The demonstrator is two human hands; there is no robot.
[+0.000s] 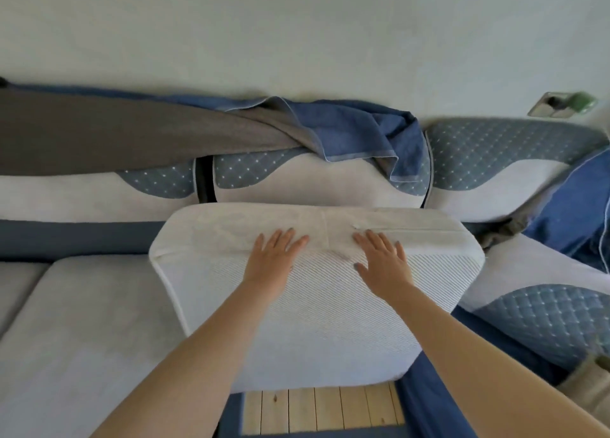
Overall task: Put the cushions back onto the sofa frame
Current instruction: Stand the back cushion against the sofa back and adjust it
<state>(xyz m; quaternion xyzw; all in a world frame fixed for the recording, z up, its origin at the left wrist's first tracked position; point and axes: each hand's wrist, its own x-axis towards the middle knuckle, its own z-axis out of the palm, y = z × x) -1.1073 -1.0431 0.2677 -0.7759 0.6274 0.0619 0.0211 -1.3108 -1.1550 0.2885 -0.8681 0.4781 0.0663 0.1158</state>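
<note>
Both hands flat, fingers straight and spread, gripping nothing: left hand (275,251) and right hand (383,256) press on top of white rectangular ribbed-fabric seat cushion (313,322). Cushion lies on blue sofa frame (425,408), tilted, far edge against quilted blue-white back cushion (297,182). Bare wooden slats (323,408) show under its near edge. Grey seat cushion (85,332) just left. Blue-grey cloth (346,127) draped over backrest.

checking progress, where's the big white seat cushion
Head view, centre: the big white seat cushion lies under left hand and right hand, between the quilted blue back cushion and wooden slats.
</note>
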